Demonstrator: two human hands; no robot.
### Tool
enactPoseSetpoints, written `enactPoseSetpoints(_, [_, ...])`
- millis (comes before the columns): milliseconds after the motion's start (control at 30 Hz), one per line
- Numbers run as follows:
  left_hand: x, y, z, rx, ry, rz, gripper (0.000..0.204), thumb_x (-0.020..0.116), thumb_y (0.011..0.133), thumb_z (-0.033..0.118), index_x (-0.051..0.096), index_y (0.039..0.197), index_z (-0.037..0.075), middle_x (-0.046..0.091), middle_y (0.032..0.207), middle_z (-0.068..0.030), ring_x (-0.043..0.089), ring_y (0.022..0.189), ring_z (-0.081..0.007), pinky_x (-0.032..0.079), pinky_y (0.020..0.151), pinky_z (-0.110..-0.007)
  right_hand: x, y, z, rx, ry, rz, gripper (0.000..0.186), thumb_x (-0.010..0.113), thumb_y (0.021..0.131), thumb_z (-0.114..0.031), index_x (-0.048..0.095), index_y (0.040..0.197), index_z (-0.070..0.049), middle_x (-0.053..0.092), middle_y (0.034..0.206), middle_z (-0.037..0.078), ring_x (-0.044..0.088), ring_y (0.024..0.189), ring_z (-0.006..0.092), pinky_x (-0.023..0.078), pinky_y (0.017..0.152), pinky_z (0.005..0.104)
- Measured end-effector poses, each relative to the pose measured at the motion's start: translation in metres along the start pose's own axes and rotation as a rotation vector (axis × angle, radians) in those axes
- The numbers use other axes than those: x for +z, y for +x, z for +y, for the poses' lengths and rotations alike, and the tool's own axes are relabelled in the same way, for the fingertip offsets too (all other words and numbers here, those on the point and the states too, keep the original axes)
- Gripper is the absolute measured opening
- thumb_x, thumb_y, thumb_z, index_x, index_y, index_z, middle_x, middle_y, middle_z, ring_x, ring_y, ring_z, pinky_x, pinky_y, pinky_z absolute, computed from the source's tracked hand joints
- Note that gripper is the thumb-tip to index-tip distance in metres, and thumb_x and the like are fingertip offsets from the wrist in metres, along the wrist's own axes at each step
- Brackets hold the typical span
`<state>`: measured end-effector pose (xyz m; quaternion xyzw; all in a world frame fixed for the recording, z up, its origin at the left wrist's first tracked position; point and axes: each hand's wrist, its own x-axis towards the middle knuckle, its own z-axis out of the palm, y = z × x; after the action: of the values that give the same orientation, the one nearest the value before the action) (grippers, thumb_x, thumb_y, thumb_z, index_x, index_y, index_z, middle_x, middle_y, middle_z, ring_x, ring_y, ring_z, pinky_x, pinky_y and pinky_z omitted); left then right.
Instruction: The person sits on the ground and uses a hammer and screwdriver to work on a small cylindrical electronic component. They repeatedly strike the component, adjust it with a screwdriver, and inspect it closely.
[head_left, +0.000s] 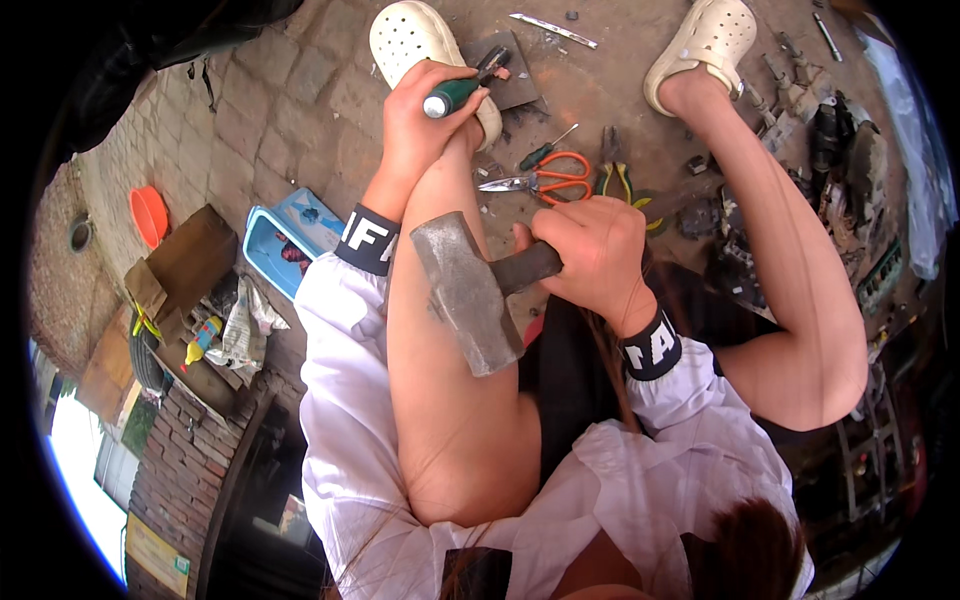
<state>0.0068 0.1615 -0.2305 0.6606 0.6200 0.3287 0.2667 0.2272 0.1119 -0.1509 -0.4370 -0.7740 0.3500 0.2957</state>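
My right hand (597, 255) is closed round the short dark handle of a hammer (466, 293). Its heavy, worn grey head is raised over my left leg. Further forward, my left hand (425, 115) grips a green-handled tool (452, 96) with a silver end cap and a dark front part; its tip cannot be made out. Under that tool lies a flat dark metal plate (517, 85), beside my left shoe. A small pinkish piece (502, 73) shows near the tool's front, above the plate.
Orange-handled scissors (565, 178), a small screwdriver (535, 157) and yellow-and-dark pliers (613, 165) lie on the ground between my legs. Dark machine parts (740, 240) crowd the right. A blue tray (266, 255), an orange basin (150, 216) and cardboard (195, 255) stand left.
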Motion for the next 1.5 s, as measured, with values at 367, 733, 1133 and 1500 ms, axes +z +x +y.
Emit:
enactPoseSetpoints(367, [-0.002, -0.003, 0.002, 0.053, -0.009, -0.033, 0.024, 0.077, 0.072, 0.007, 0.069, 0.094, 0.008, 0.065, 0.091, -0.0052, 0.065, 0.084, -0.0223, 0.052, 0.076, -0.032, -0.001, 0.0, 0.006, 0.179, 0.07, 0.054, 0.019, 0.074, 0.07, -0.016, 0.058, 0.064, -0.009, 0.054, 0.055, 0.007, 0.055, 0.05, 0.0265, 0.041, 0.047, 0.035])
enactPoseSetpoints(733, [-0.002, -0.004, -0.003, 0.038, -0.004, 0.003, 0.024, 0.077, 0.072, 0.005, 0.069, 0.094, 0.009, 0.065, 0.089, -0.006, 0.065, 0.082, -0.0224, 0.051, 0.075, -0.031, 0.001, -0.003, 0.014, 0.246, 0.055, -0.008, 0.015, 0.075, 0.068, -0.016, 0.061, 0.066, -0.01, 0.055, 0.056, 0.008, 0.057, 0.052, 0.0274, 0.042, 0.049, 0.0355])
enactPoseSetpoints(1133, [-0.001, -0.008, -0.012, -0.059, -0.096, 0.086, 0.021, 0.076, 0.075, 0.006, 0.07, 0.095, 0.006, 0.066, 0.089, -0.0056, 0.065, 0.083, -0.0184, 0.05, 0.077, -0.03, 0.004, -0.01, 0.018, 0.321, 0.092, -0.029, 0.029, 0.073, 0.051, -0.011, 0.065, 0.078, -0.007, 0.059, 0.065, 0.014, 0.06, 0.062, 0.0341, 0.047, 0.056, 0.0379])
enactPoseSetpoints(1500, [0.006, -0.005, -0.024, -0.504, -0.778, 0.187, 0.033, 0.06, 0.09, 0.001, 0.054, 0.12, -0.009, 0.063, 0.115, -0.0182, 0.068, 0.09, -0.0233, 0.056, 0.082, -0.03, 0.016, -0.006, 0.022, 0.561, 0.214, -0.039, 0.027, 0.073, 0.068, -0.017, 0.064, 0.085, 0.003, 0.065, 0.073, 0.018, 0.064, 0.065, 0.0296, 0.049, 0.06, 0.0335])
